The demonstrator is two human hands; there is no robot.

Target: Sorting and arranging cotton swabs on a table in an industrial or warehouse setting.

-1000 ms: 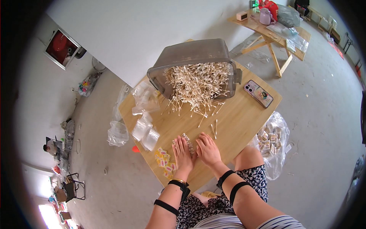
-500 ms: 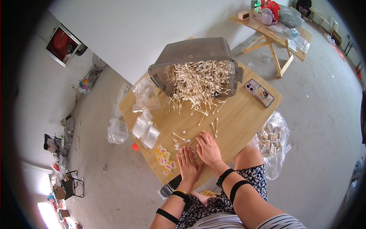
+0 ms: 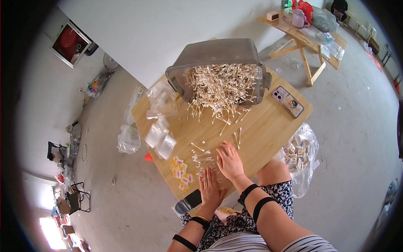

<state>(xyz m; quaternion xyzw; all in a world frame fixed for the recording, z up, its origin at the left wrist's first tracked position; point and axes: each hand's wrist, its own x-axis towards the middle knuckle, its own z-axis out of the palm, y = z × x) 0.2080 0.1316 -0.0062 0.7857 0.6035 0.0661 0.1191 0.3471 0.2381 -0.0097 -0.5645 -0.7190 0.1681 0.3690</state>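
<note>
**Both hands flat on a small batch of swabs**

We rest our left hand [image 3: 210, 190] at the bench's [image 3: 268, 130] near edge, fingers together and flat, pinching nothing. Our right hand [image 3: 229, 161], fingers slightly spread, covers a small pile of cotton swabs [image 3: 202, 159] just beside it, corralling them. The tipped grey bin [image 3: 218, 56] spills its stock from the far edge, within reach. Yellow packets [image 3: 180, 172] lie toward the left edge.

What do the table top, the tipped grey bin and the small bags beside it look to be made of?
The pale rectangular table top looks like bamboo or light wood, matt, with fine lengthwise grain. The tipped grey bin seems to be smoky translucent plastic, since the swabs show through its wall. The small clear bags look like thin glossy plastic film, crinkled and shiny.
</note>
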